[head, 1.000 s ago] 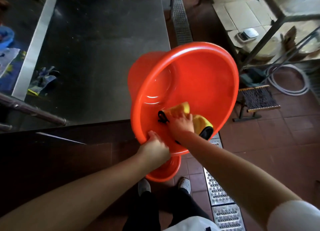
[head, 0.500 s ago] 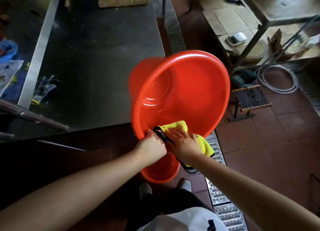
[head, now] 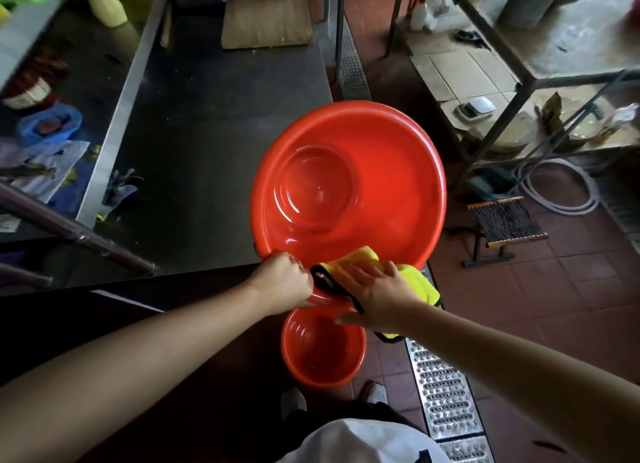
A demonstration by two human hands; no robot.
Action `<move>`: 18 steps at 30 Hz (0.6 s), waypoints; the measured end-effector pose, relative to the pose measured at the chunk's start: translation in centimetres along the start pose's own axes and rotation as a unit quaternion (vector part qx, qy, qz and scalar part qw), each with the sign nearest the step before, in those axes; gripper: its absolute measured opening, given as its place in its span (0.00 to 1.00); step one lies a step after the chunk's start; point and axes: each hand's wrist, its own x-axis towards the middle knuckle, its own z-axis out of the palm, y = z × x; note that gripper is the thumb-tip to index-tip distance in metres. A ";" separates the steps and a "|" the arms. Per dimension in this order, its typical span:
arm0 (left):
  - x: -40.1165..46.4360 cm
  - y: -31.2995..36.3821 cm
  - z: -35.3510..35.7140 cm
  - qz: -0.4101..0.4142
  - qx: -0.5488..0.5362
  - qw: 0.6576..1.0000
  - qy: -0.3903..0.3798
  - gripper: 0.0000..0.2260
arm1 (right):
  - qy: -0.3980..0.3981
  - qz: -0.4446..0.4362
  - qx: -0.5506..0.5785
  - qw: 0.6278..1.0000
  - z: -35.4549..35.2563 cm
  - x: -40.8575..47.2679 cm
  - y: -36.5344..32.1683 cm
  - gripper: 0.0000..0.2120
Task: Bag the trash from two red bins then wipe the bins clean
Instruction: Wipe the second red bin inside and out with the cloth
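Red large bin (head: 381, 171) fills centre frame, my left hand (head: 282, 284) fisted on its near rim while my right hand's (head: 381, 294) spread fingers press a yellow cloth (head: 414, 277) there, above the smaller red bin (head: 323, 353).

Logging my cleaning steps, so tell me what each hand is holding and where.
Left hand grips the large red bin by its near rim. Right hand presses the yellow cloth over that rim.

We reach both bare arms forward; our left hand (head: 282, 282) curls its fingers into a tight grip, while our right hand (head: 382, 294) spreads flat, fingers extended, just beside it.
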 end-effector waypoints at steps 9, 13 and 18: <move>-2.5 -4.4 0.7 0.023 0.051 0.998 0.039 0.17 | 0.055 -0.101 -0.103 0.988 -1.1 0.7 3.1 0.34; -2.8 -4.2 0.8 0.077 0.045 0.996 0.029 0.18 | 0.001 -0.057 -0.034 0.998 -0.8 0.9 0.9 0.30; -2.2 -1.8 1.7 0.077 0.048 0.996 0.017 0.27 | -0.067 0.039 0.079 0.994 -0.2 3.0 -2.7 0.26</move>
